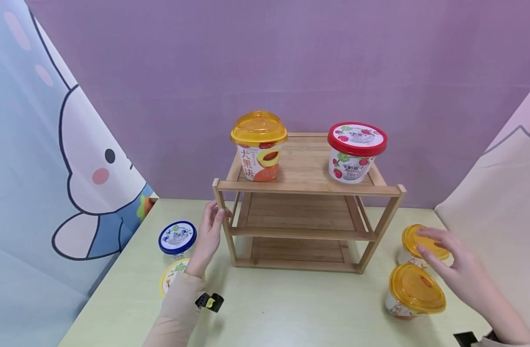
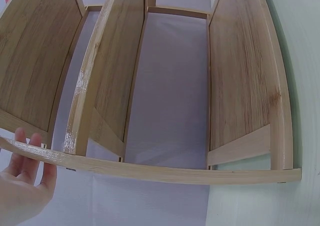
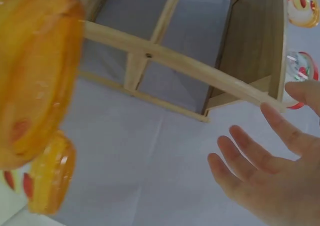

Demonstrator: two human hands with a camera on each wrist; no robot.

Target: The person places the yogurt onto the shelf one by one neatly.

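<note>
A three-tier wooden shelf (image 1: 308, 188) stands on the table. My left hand (image 1: 210, 236) holds its left front post; in the left wrist view, fingertips (image 2: 35, 138) show past the post's far side. At the right, my right hand (image 1: 460, 270) is spread over two cups with orange domed lids, the rear cup (image 1: 414, 241) and the front cup (image 1: 414, 291). The right wrist view shows this hand (image 3: 275, 171) with fingers apart and nothing in them. From the head view I cannot tell whether it touches the rear cup's lid.
On the top tier stand an orange-lidded fruit cup (image 1: 260, 147) and a red-lidded cup (image 1: 356, 152). Left of the shelf are a blue-lidded cup (image 1: 178, 237) and a yellow-rimmed cup (image 1: 171, 274), partly behind my left forearm. A purple cloth (image 1: 291, 62) hangs behind the shelf.
</note>
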